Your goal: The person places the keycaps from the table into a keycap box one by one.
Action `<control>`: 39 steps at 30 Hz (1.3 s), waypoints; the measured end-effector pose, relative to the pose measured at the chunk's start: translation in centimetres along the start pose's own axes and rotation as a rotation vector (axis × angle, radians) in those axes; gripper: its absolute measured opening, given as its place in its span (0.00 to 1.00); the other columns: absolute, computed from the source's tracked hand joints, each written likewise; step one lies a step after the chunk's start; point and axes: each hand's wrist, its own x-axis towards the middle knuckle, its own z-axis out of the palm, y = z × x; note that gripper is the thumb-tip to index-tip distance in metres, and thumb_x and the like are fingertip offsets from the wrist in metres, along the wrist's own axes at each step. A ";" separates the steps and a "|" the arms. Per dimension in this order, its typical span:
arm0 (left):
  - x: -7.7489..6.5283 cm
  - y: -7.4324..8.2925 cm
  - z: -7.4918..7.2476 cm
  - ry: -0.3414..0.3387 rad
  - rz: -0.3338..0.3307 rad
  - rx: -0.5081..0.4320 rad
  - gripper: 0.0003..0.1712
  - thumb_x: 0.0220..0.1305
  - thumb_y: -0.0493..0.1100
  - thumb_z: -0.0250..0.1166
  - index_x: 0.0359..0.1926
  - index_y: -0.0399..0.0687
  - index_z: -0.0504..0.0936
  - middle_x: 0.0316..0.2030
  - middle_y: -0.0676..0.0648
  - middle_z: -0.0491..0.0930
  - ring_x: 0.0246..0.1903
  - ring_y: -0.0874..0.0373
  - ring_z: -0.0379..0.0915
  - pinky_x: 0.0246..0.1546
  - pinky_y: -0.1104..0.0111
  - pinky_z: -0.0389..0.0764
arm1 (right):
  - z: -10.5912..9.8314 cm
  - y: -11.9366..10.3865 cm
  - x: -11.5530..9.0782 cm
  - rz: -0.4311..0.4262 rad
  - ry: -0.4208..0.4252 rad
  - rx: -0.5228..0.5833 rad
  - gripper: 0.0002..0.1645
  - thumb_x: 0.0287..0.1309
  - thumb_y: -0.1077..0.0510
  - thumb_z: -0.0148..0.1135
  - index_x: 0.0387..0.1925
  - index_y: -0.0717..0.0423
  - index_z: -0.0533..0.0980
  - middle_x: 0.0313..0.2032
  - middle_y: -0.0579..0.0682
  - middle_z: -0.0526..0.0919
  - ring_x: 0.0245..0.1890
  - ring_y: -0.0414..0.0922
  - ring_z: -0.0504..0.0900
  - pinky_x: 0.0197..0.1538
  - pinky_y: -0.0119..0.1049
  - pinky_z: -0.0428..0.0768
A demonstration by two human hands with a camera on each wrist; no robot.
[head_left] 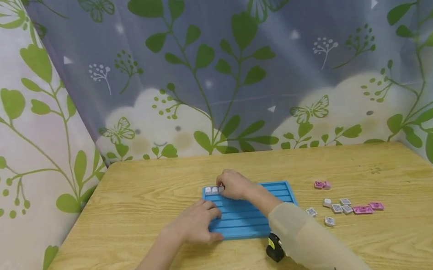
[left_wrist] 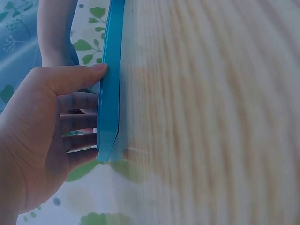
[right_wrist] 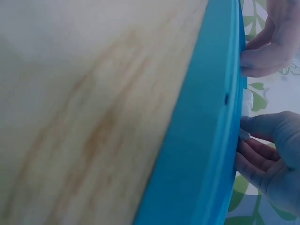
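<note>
A blue ridged tray (head_left: 241,223) lies on the table in front of me. White keycaps (head_left: 208,191) stand side by side in its far left corner. At the end of that row my right hand (head_left: 235,185) pinches another white keycap (head_left: 221,189), partly covered by the fingers; the right wrist view catches its edge between thumb and fingers. My left hand (head_left: 200,222) rests on the tray's left side. In the left wrist view its thumb (left_wrist: 86,77) lies against the rim, with the other fingers stretched out to the tray.
Right of the tray, several loose white keycaps (head_left: 336,208) are scattered, many with their undersides up. Beside them lie a long pink keycap (head_left: 363,210) and smaller pink keycaps (head_left: 319,184). A printed curtain (head_left: 206,62) hangs behind the wooden table (head_left: 140,187).
</note>
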 end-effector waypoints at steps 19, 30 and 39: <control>0.0 0.2 0.0 0.004 0.003 -0.026 0.28 0.53 0.57 0.64 0.51 0.45 0.77 0.47 0.47 0.73 0.50 0.52 0.66 0.54 0.59 0.68 | -6.2 4.0 -5.9 0.065 -0.163 0.034 0.13 0.60 0.49 0.58 0.34 0.54 0.77 0.28 0.45 0.77 0.27 0.40 0.73 0.31 0.36 0.72; 0.1 0.1 -0.2 -0.005 -0.014 -0.022 0.28 0.53 0.56 0.64 0.51 0.46 0.76 0.47 0.48 0.72 0.50 0.52 0.66 0.54 0.59 0.68 | -8.8 8.5 -10.3 0.154 -0.125 0.136 0.15 0.61 0.54 0.56 0.41 0.62 0.74 0.36 0.52 0.78 0.35 0.46 0.76 0.37 0.42 0.76; 0.2 0.2 0.0 -0.004 -0.008 -0.027 0.28 0.53 0.57 0.64 0.51 0.46 0.77 0.47 0.47 0.72 0.50 0.52 0.66 0.55 0.59 0.68 | -8.6 10.5 -13.1 0.183 -0.196 0.041 0.12 0.53 0.61 0.61 0.39 0.65 0.74 0.34 0.53 0.77 0.36 0.49 0.75 0.39 0.45 0.75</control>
